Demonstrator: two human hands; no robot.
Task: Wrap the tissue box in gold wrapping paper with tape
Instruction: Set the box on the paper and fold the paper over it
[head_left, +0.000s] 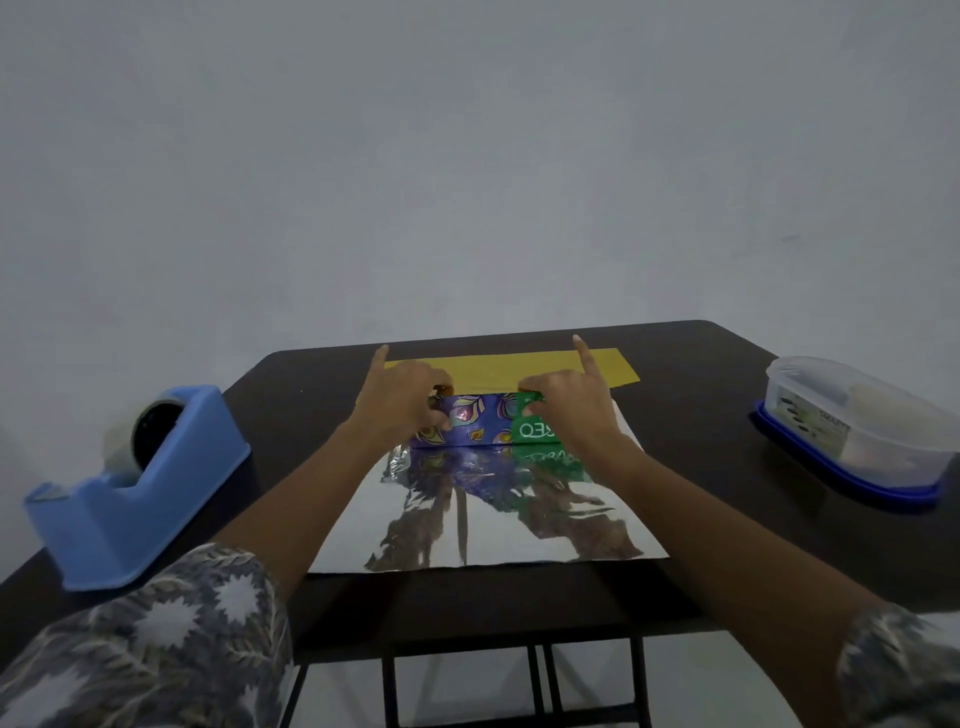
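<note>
Patterned sleeves (156, 639); hands (402, 402) (566, 410) around tissue box (483, 421) on wrapping paper (519, 525)

The left hand (402, 402) hides the left end of the tissue box (480, 421). The right hand (569, 408) hides its right end and part of the white lettering on the green panel, which cannot be read whole. The box's far side and the wrapping paper (498, 514) beneath it are out of sight. The tape roll (153, 436) sits half hidden behind the blue tape dispenser (135, 488). Inside the container (857, 426) at the right, contents and label are too blurred to tell. The worktop's (701, 415) near left corner lies under a patterned sleeve (156, 639), itself cut off by the lower edge.
</note>
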